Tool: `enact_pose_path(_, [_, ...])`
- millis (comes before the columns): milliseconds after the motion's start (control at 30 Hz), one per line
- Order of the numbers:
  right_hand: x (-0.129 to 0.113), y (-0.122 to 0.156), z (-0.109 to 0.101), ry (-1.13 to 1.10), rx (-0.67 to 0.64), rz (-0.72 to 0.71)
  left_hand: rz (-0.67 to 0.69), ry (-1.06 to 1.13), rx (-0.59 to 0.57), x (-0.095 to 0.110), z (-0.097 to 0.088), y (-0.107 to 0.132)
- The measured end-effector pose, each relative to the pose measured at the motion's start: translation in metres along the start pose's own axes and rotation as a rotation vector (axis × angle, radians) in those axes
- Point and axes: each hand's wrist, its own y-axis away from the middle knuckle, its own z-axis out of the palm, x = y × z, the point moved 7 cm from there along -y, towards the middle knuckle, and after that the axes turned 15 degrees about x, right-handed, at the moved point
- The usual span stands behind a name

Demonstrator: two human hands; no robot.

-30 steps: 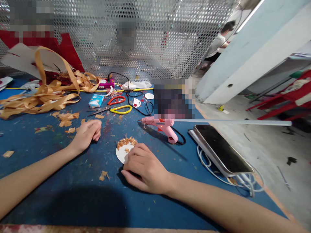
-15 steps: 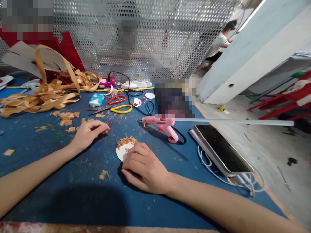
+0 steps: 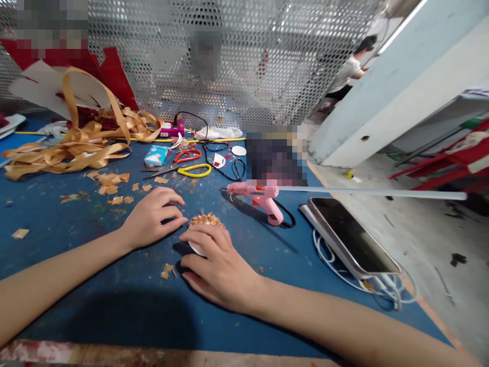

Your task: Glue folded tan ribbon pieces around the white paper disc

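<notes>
- Table (image 3: 237, 336), blue and stained, bears everything near the hands; the glue gun (image 3: 272, 196), pink, points its nozzle left, with a small light showing on its side.
- Disc (image 3: 196, 248), white, lies flat on the table, left of the glue gun and nearer the person, partly hidden by the right hand; a tan fringe (image 3: 206, 219) of shredded bits runs along its far edge.
- Right hand (image 3: 219, 265) lies over the disc, in front of and left of the glue gun, palm down, fingers bent and slightly apart; cannot tell whether they pinch the disc or only rest on it.
- Left hand (image 3: 155, 216) is farther left of the glue gun, just beside the disc, fingers loosely curled with thumb and fingertips apart.
- Scraps (image 3: 109, 182), tan, lie well left of the glue gun, beyond the left hand.
- Scissor handles, one yellow (image 3: 195, 176), one red (image 3: 188, 151), lie left of the glue gun and beyond it; cannot tell whether they are one pair.
- Packet (image 3: 156, 156), blue, is farther left of the glue gun; ribbon (image 3: 82, 133), gold, heaps up farther left again.
- Glue stick (image 3: 367, 193), long and pale, juts right from the glue gun's back.
- Phone (image 3: 351, 232), dark-screened, lies right of the glue gun, a white cable (image 3: 332, 265) near it.
- Screen (image 3: 244, 76), perforated metal, stands behind the glue gun.
</notes>
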Motion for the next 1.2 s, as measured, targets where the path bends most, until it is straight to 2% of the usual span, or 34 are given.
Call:
enact_pose_path(133, [0.019,0.004,-0.010,0.050,-0.053,0.047,0.093,-0.036,-0.031,0.007,0.003,0.002])
enact_pose_path(267, [0.036,0.001,-0.019,0.132,0.047,0.025,0.118,-0.051,-0.052,0.007,0.005,0.003])
enact_pose_path(400, [0.038,0.000,-0.021,0.139,0.087,-0.005,0.089,-0.028,-0.096,0.006,0.004,0.002])
enact_pose_path(467, [0.033,0.000,-0.024,0.142,0.096,-0.034,0.013,0.046,-0.202,0.006,0.004,0.001])
enact_pose_path(600, [0.025,0.003,-0.034,0.164,0.147,-0.108,-0.165,0.260,-0.646,0.014,0.010,0.010])
enact_pose_path(633, [0.025,0.004,-0.036,0.168,0.148,-0.115,-0.188,0.280,-0.727,0.016,0.010,0.012])
enact_pose_path(700, [0.026,0.007,-0.037,0.169,0.137,-0.111,-0.211,0.279,-0.807,0.018,0.009,0.015])
enact_pose_path(900, [0.033,0.016,-0.045,0.179,0.143,-0.094,-0.176,0.292,-0.858,0.023,0.009,0.020])
enact_pose_path(1033, [0.043,0.019,-0.068,0.233,0.230,-0.060,-0.184,0.244,-0.864,0.029,0.008,0.019])
enact_pose_path(1100, [0.050,0.023,-0.080,0.228,0.237,-0.027,-0.234,0.260,-0.789,0.034,0.009,0.014])
enact_pose_path(1200, [0.061,0.031,-0.097,0.269,0.234,0.029,-0.385,0.286,-0.549,0.034,0.012,0.008])
